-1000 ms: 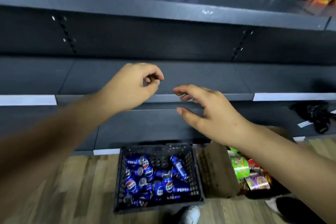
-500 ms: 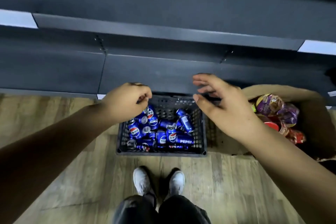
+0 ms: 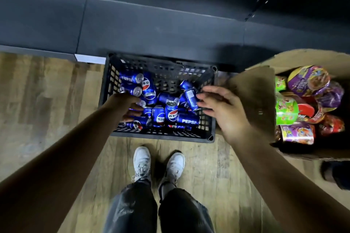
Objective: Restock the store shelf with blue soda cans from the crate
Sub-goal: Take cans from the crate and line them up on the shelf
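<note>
Blue soda cans [image 3: 171,114] under both hands [image 3: 223,108]

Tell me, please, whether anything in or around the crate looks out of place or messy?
The blue soda cans are jumbled in the black crate, some upright and others on their sides, pointing different ways. Beside it, the cardboard box holds a loose heap of noodle cups. No spill or damage shows.
</note>
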{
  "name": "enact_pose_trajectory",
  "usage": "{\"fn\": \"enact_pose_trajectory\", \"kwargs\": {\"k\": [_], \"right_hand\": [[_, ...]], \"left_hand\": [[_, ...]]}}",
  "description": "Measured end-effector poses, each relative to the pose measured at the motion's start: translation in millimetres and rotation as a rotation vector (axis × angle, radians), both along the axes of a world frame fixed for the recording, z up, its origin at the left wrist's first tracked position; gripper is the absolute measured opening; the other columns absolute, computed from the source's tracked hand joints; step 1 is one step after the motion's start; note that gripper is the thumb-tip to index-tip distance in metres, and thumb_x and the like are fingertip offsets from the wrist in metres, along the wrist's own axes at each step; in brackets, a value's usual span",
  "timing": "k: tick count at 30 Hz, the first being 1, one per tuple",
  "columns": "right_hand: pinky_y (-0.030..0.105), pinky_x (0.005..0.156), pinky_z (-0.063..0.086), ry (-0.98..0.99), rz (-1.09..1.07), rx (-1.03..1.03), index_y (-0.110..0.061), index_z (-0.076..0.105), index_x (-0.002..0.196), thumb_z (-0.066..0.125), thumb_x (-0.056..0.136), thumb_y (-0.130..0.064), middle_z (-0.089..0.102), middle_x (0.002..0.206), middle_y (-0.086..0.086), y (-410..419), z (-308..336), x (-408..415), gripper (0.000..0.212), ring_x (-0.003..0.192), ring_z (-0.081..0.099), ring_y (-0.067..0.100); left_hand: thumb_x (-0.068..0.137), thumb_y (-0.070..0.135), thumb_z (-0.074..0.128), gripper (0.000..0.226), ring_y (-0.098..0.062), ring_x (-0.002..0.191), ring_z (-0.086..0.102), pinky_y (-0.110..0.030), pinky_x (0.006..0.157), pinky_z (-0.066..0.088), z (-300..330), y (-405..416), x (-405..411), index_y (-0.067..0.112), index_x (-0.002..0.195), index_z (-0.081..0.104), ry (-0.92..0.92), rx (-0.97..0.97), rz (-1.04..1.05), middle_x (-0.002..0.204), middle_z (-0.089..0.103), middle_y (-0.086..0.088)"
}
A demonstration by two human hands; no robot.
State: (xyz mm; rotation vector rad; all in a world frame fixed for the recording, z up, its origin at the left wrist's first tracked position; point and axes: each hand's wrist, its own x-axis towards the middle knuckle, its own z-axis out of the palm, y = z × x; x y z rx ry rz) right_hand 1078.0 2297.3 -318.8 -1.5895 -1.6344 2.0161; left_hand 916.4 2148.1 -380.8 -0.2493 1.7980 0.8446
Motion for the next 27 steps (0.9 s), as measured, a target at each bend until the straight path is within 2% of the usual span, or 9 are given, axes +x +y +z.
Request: {"fn": "enact_pose_trajectory", "kwargs": {"k": [2, 4, 7, 10, 12, 16, 19, 23, 27], "right_hand": [[0.011, 0.061, 0.046, -0.045, 0.022, 0.023, 0.001, 0.060, 0.107, 0.055, 0.090, 0.003, 0.061, 0.084, 0.006, -5, -35, -4, 0.018, 0.070, 0.058, 0.012], [0.015, 0.061, 0.044, -0.099, 0.049, 0.040, 0.003, 0.062, 0.104, 0.055, 0.089, 0.006, 0.060, 0.079, 0.005, -9, -75, -9, 0.017, 0.072, 0.056, 0.017], [0.023, 0.063, 0.040, -0.238, 0.129, 0.027, -0.012, 0.063, 0.087, 0.055, 0.088, 0.002, 0.061, 0.077, 0.001, -9, -135, -18, 0.016, 0.080, 0.058, 0.021], [0.031, 0.068, 0.049, -0.383, 0.169, -0.034, -0.021, 0.055, 0.068, 0.055, 0.086, -0.004, 0.060, 0.075, 0.006, -6, -193, -28, 0.025, 0.074, 0.061, 0.024], [0.035, 0.071, 0.050, -0.461, 0.162, -0.048, -0.018, 0.054, 0.064, 0.053, 0.085, -0.005, 0.060, 0.074, 0.009, -5, -226, -31, 0.025, 0.073, 0.061, 0.025], [0.028, 0.064, 0.041, -0.546, 0.088, -0.116, -0.019, 0.051, 0.066, 0.059, 0.085, -0.012, 0.058, 0.072, 0.006, -13, -284, -28, 0.021, 0.072, 0.055, 0.021], [0.027, 0.063, 0.042, -0.616, 0.123, 0.037, -0.015, 0.063, 0.083, 0.065, 0.085, -0.028, 0.061, 0.082, 0.005, -13, -320, -31, 0.013, 0.076, 0.056, 0.021], [0.026, 0.084, 0.042, -0.651, 0.190, 0.130, -0.008, 0.053, 0.123, 0.067, 0.084, -0.038, 0.059, 0.118, 0.000, -8, -359, -42, 0.051, 0.112, 0.055, 0.020], [0.040, 0.105, 0.039, -0.610, 0.072, 0.043, -0.011, 0.024, 0.145, 0.085, 0.063, -0.038, 0.041, 0.144, 0.010, -10, -392, -52, 0.106, 0.128, 0.045, 0.029]], "left_hand": [[0.097, 0.019, 0.043, 0.018, -0.016, 0.071, 0.058, -0.025, 0.068, 0.041, -26, 1, 6, 0.010, 0.092, 0.057, -0.037, -0.032, 0.020, 0.080, 0.061, -0.008], [0.099, 0.018, 0.039, 0.022, -0.021, 0.076, 0.059, -0.025, 0.068, 0.041, -52, 5, 8, 0.008, 0.105, 0.057, -0.067, -0.037, 0.010, 0.088, 0.063, -0.011], [0.100, 0.018, 0.034, 0.026, -0.026, 0.098, 0.060, -0.030, 0.077, 0.043, -85, 13, 5, 0.008, 0.112, 0.056, -0.117, -0.071, -0.014, 0.115, 0.061, -0.017], [0.101, 0.018, 0.034, 0.034, -0.029, 0.115, 0.056, -0.034, 0.091, 0.039, -123, 21, 0, 0.003, 0.128, 0.049, -0.103, -0.101, -0.019, 0.126, 0.058, -0.019], [0.101, 0.017, 0.033, 0.032, -0.028, 0.105, 0.058, -0.033, 0.085, 0.038, -144, 21, 2, 0.003, 0.125, 0.050, -0.094, -0.100, -0.039, 0.120, 0.061, -0.018], [0.099, 0.018, 0.037, 0.022, -0.019, 0.069, 0.057, -0.027, 0.068, 0.040, -187, 6, 13, 0.012, 0.088, 0.055, -0.186, -0.111, -0.010, 0.071, 0.065, -0.006], [0.098, 0.019, 0.041, 0.023, -0.012, 0.053, 0.058, -0.022, 0.057, 0.039, -220, -7, 18, 0.018, 0.079, 0.052, -0.167, -0.123, 0.018, 0.053, 0.063, 0.003], [0.096, 0.010, 0.044, 0.016, -0.007, 0.034, 0.049, -0.010, 0.027, 0.029, -254, -11, 16, 0.015, 0.087, 0.056, -0.007, -0.137, 0.021, 0.066, 0.060, -0.006], [0.095, 0.010, 0.045, 0.014, -0.016, 0.048, 0.042, -0.014, 0.036, 0.033, -281, -10, 13, 0.011, 0.097, 0.059, 0.002, -0.120, 0.026, 0.067, 0.057, -0.007]]}}
